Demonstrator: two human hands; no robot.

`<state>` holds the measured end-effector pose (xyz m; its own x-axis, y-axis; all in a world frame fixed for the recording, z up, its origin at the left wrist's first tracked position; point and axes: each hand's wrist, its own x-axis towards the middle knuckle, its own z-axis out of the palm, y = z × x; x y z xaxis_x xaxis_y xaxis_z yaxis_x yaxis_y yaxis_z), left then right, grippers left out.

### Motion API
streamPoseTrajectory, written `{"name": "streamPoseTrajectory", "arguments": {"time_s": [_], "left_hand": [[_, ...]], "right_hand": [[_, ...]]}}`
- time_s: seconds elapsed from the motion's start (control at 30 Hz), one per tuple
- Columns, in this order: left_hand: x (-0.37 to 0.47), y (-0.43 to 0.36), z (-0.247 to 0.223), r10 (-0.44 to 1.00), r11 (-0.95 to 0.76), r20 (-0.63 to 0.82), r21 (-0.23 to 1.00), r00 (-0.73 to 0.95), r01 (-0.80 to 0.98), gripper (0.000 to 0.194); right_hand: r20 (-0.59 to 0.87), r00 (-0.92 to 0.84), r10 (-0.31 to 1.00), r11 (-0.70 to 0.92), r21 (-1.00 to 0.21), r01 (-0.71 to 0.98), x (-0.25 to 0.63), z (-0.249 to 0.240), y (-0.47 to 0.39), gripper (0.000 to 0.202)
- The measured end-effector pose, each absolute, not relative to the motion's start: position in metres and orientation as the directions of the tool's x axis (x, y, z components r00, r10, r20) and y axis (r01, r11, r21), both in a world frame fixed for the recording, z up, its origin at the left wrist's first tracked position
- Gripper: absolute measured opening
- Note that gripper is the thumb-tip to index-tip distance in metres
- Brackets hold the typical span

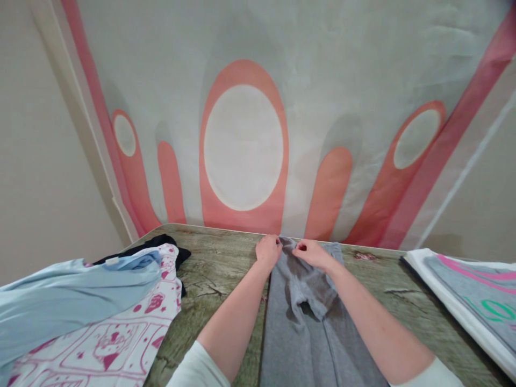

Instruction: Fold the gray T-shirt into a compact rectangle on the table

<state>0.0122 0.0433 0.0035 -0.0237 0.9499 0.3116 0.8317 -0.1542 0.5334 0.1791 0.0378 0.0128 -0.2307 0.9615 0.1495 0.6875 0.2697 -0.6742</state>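
Observation:
A pair of grey trousers [298,328] lies on the wooden-patterned table, its waist toward the far edge and its legs running toward me. My left hand [269,250] is closed on the waistband's left part, fingertips pinching the cloth. Just to its right, my right hand [312,253] pinches the waistband too, thumb and forefinger pressed together. The cloth is wrinkled around the crotch, with a dark gap between the legs. The lower ends of the legs run out of view.
At left, a light blue shirt [80,290] lies over a white garment with pink print [116,344] and a black garment [183,255]. Folded clothes with pink and green print [479,290] lie at right. A patterned backdrop [242,145] rises behind the table [217,269].

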Motion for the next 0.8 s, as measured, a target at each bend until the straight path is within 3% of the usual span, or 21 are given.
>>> {"name": "streamPoseTrajectory", "arguments": {"time_s": [0.2, 0.33, 0.4, 0.5, 0.67, 0.8], "left_hand": [[0.001, 0.059, -0.004, 0.951, -0.179, 0.307, 0.643, -0.037, 0.745, 0.001], [-0.006, 0.071, -0.007, 0.952, -0.163, 0.292, 0.732, -0.089, 0.661, 0.002], [-0.008, 0.076, -0.009, 0.954, -0.140, 0.274, 0.774, -0.126, 0.618, 0.004], [-0.011, 0.080, -0.012, 0.953, -0.103, 0.243, 0.820, -0.179, 0.562, 0.005], [-0.013, 0.080, -0.017, 0.952, -0.056, 0.204, 0.849, -0.229, 0.525, 0.016], [-0.011, 0.076, -0.013, 0.951, -0.066, 0.214, 0.845, -0.223, 0.530, 0.019]], "right_hand": [[0.097, -0.208, 0.973, 0.163, -0.930, 0.330, 0.174, 0.008, 0.040, 0.015], [-0.087, -0.231, 0.969, -0.065, -0.993, 0.102, 0.180, 0.010, 0.039, 0.040], [-0.175, -0.323, 0.930, -0.135, -0.981, 0.143, 0.186, 0.013, 0.037, 0.039], [-0.208, -0.376, 0.903, -0.099, -0.952, 0.290, 0.191, 0.016, 0.036, 0.028], [-0.012, -0.234, 0.972, 0.105, -0.870, 0.483, 0.186, 0.014, 0.037, 0.021], [0.078, -0.257, 0.963, 0.197, -0.854, 0.482, 0.176, 0.013, 0.035, 0.023]]}}
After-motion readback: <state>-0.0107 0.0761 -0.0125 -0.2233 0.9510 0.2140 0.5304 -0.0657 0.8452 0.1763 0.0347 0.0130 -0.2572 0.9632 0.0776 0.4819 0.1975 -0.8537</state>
